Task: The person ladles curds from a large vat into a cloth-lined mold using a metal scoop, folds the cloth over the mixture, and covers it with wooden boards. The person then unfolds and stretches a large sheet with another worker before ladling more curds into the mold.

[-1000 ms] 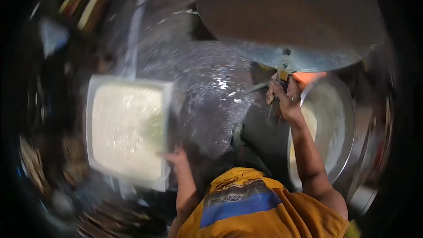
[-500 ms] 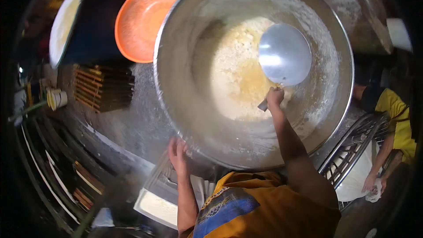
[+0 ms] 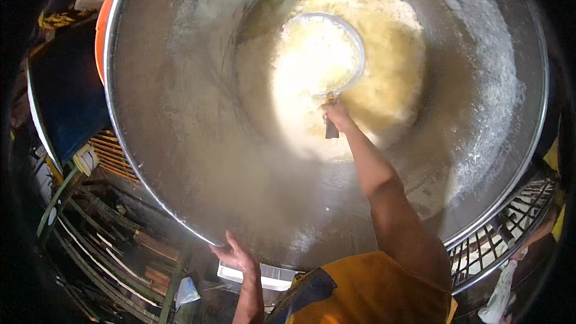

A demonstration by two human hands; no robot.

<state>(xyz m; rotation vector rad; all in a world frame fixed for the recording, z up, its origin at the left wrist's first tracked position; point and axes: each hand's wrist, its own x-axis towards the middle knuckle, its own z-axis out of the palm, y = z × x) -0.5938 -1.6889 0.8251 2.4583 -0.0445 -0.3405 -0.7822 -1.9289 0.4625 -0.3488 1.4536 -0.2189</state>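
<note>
My right hand (image 3: pixel 337 115) is wrapped round the short dark handle of a wide metal ladle (image 3: pixel 359 39). The ladle's round bowl is down in a large metal vat (image 3: pixel 240 162), filled with pale, lumpy curds that glare in the light. Yellowish liquid with curds (image 3: pixel 393 78) surrounds it at the vat's bottom. At the vat's near left edge, my left hand (image 3: pixel 237 256) lies against the rim, thumb apart from the fingers and nothing held.
An orange basin (image 3: pixel 103 30) shows partly behind the vat's left side, beside a dark container (image 3: pixel 69 90). Slatted wood (image 3: pixel 114 156) and poles lie at left. A white tray (image 3: pixel 258 277) is below my left hand. At right are a metal rack (image 3: pixel 504 234) and another person's arm.
The ladle has gone from its underside showing to lying bowl-up, full of curds, further left. My view has moved closer over the vat. My left hand stays at the rim.
</note>
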